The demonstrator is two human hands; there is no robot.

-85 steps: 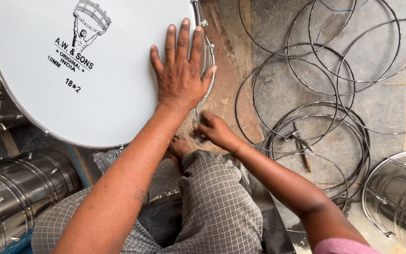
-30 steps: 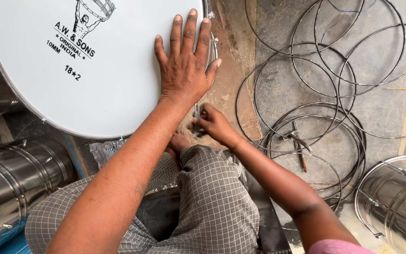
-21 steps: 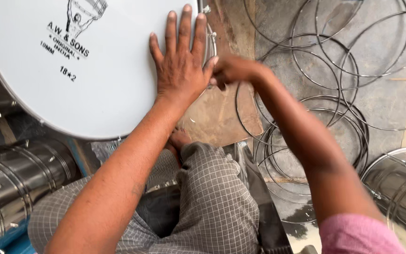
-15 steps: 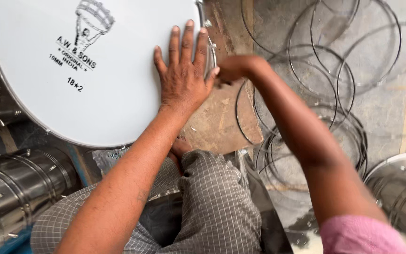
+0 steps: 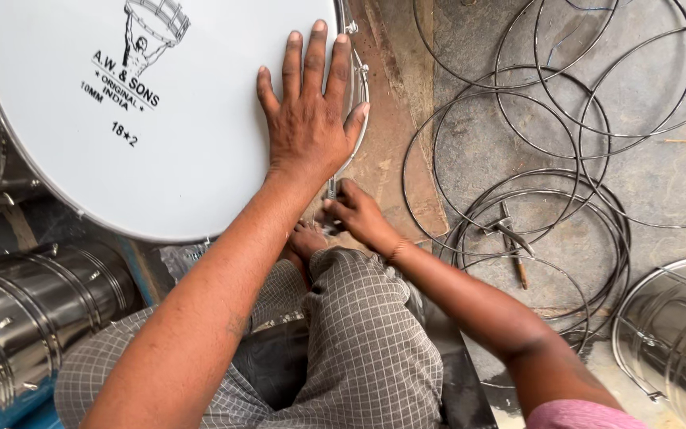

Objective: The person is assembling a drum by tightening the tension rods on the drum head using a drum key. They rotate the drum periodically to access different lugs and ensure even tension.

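Note:
A big drum with a white head and black print lies tilted in front of me, its chrome rim to the right. My left hand lies flat on the head near that rim, fingers spread, holding nothing. My right hand is at the drum's lower right edge, just under my left wrist. Its fingers are pinched on a small metal piece by the rim. My bare foot rests right beside it, and my knee in checked trousers is below.
Several thin metal hoops lie overlapping on the concrete floor to the right, with a small hand tool on them. Shiny steel drum shells stand at the lower left and the lower right.
My right hand rose to the drum's right rim beside my left hand, then came back down to the lower edge by my foot. My left hand stayed flat on the head.

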